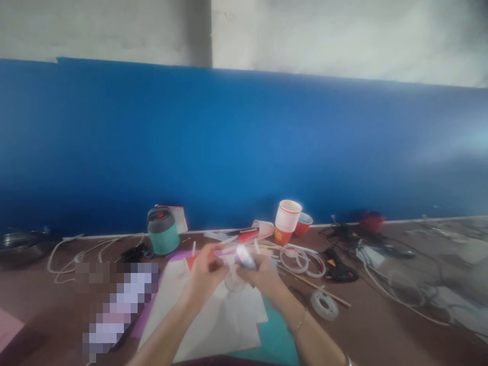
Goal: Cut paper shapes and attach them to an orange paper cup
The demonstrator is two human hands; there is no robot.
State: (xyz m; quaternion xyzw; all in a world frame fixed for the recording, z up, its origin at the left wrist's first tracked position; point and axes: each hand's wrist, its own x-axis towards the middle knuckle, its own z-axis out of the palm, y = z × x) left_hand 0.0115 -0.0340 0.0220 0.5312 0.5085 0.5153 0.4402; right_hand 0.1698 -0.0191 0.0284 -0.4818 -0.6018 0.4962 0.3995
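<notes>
My left hand has its thumb and index finger curled together at the left of a small pale, roundish object, whose details are blurred. Whatever lies between those fingertips is too small to make out. My right hand is closed around a white, tube-like thing that points up and to the left, just above the pale object. Both hands are over white paper sheets, which lie on purple and teal sheets.
Behind the hands stand a teal jar, stacked paper cups and a red cup. To the right lie coiled tubing, a tape roll, a wooden stick and a black glue gun. Cables run at left.
</notes>
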